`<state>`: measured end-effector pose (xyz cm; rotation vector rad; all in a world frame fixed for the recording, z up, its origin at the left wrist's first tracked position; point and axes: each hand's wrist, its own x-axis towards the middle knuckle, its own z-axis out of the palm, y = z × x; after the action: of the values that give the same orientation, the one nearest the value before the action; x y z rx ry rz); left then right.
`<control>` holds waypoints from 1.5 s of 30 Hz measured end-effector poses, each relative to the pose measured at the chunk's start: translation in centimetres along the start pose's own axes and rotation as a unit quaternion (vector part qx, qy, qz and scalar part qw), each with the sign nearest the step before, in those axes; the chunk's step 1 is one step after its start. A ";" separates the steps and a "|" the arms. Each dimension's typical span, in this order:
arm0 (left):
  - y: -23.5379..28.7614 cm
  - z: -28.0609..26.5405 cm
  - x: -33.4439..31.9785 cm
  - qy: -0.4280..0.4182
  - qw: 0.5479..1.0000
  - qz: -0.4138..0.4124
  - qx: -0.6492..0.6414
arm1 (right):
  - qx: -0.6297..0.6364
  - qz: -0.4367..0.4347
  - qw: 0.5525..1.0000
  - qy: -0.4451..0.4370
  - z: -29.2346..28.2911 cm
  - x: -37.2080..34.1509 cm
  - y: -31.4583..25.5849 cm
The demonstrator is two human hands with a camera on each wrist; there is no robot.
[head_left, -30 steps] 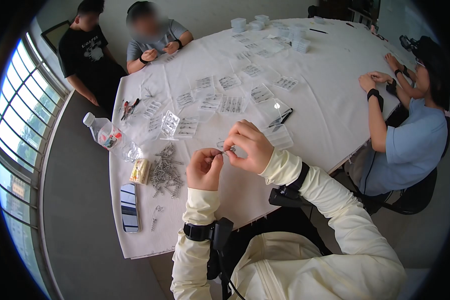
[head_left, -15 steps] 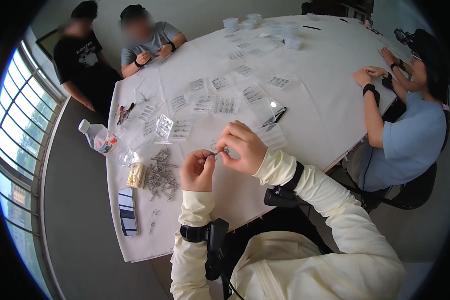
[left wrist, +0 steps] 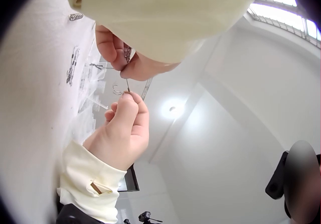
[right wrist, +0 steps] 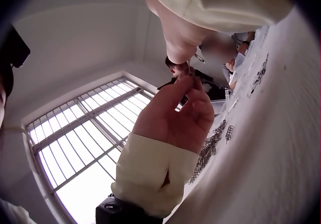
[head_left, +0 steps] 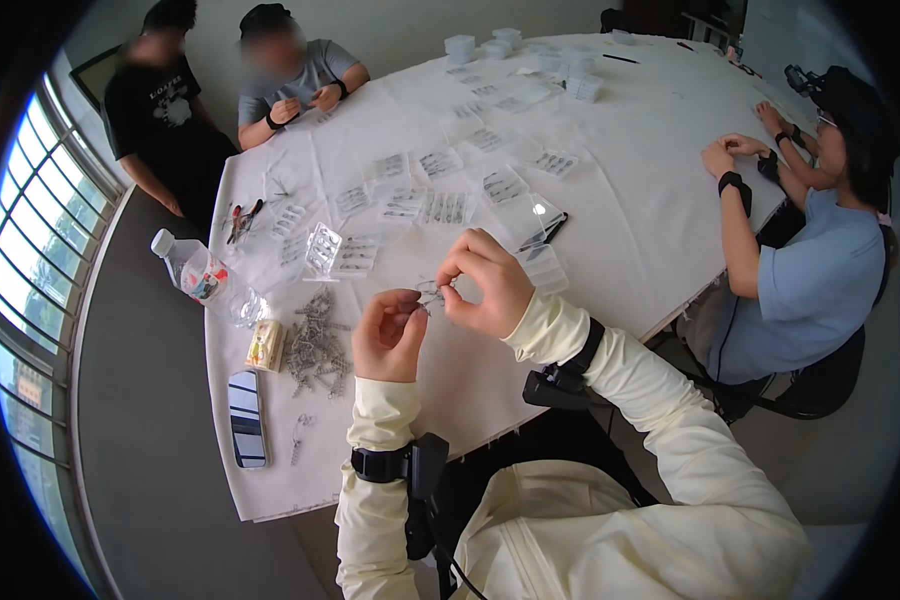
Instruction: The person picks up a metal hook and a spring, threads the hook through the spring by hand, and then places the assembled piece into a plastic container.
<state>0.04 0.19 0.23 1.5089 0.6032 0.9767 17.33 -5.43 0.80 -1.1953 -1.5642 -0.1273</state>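
My left hand [head_left: 388, 338] and right hand [head_left: 488, 285] are raised close together over the near part of the table. In the left wrist view, the left thumb and fingers pinch a small metal fishing rig [left wrist: 127, 53]. A thin wire [left wrist: 128, 85] runs from it to the right fingertips. The right thumb and forefinger pinch its other end, where curved fish hooks [left wrist: 117, 89] stick out. In the right wrist view, a small metal loop [right wrist: 199, 58] shows beside the right fingertips. The curled left fingers hide part of the rig.
A heap of metal springs [head_left: 315, 345], a soap-sized packet [head_left: 265, 345], a phone [head_left: 248, 420] and a plastic bottle [head_left: 205, 275] lie at the left. Clear boxes of rigs [head_left: 445, 207] and pliers [head_left: 243, 220] lie beyond. Other people sit or stand around the table [head_left: 650, 220].
My fingertips have drawn slightly apart, and more of the metal hooks shows between them. The head view has shifted a little; the heap and boxes on the table have not moved.
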 end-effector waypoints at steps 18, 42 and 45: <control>0.6 -0.1 0.1 0.035 0.988 0.080 0.125 | 0.039 0.055 0.997 -0.023 -0.6 -0.1 0.6; 0.9 0.3 0.1 0.031 0.993 0.083 0.074 | 0.054 0.033 0.996 -0.056 -0.7 0.6 -0.4; 0.7 0.3 0.1 0.029 0.994 0.086 0.063 | 0.063 0.044 0.994 -0.077 -0.2 0.3 -0.1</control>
<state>0.24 0.00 0.94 1.6702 0.5937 1.1347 17.42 -5.43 1.21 -1.1946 -1.6249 0.1213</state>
